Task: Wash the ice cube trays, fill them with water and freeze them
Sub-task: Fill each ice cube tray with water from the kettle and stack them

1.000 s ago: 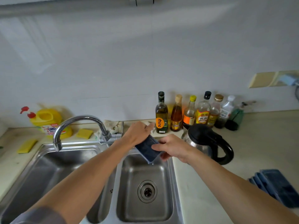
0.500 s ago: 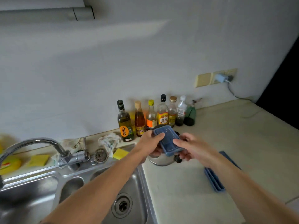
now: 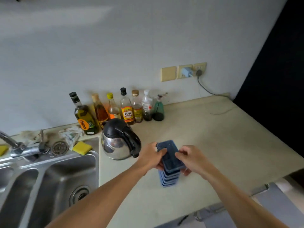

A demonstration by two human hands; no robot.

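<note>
As your left hand (image 3: 150, 157) and right hand (image 3: 192, 160) carry the clasped tray (image 3: 168, 145) from sink (image 3: 65, 175) to stack (image 3: 169, 180), at the kettle's (image 3: 118, 140) four o'clock, washing looks done.

Both hands hold top blue ice cube tray (image 3: 170, 155) on a stack of trays (image 3: 169, 179) on beige counter (image 3: 213, 137): left hand (image 3: 152, 157), right hand (image 3: 191, 159) grip its sides. Kettle (image 3: 120, 139) just left; sink (image 3: 57, 178) further left.
</note>
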